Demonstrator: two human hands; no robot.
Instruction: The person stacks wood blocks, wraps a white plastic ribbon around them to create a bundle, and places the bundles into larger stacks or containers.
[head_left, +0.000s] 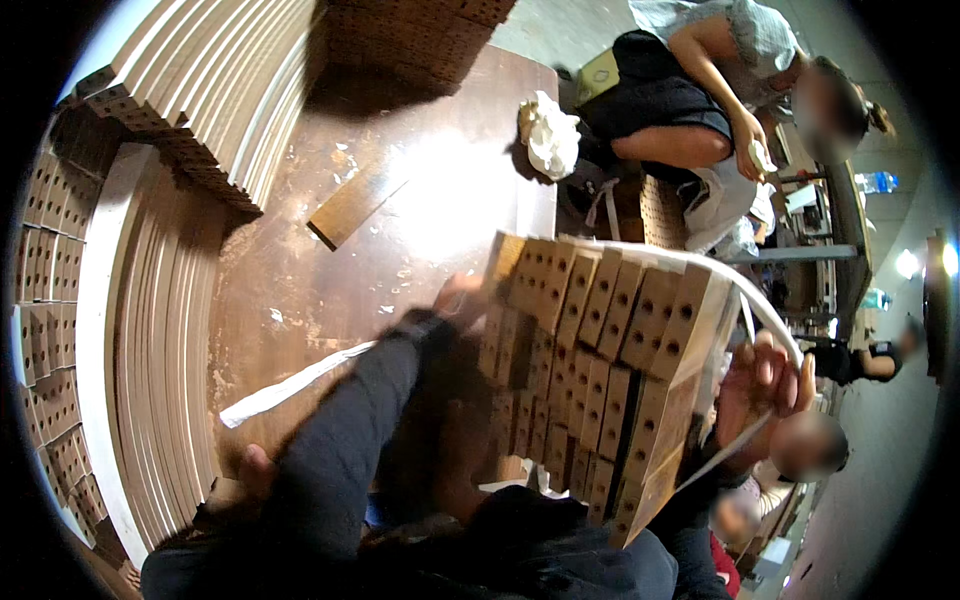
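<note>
Right hand (765,385), fingers closed on a white plastic strap (760,310) around a bundle of brown perforated wooden blocks (600,370) on the dark table (400,200). Left hand (462,300) touches the bundle; its fingers seem hidden.

A strapped bundle (600,370) of brown perforated wooden strips is standing on the table, bound into a rough block by a white band (700,275) running over its top and right side. A loose white strip (295,385) is lying just left of it. No labels, signs or screens are showing.
</note>
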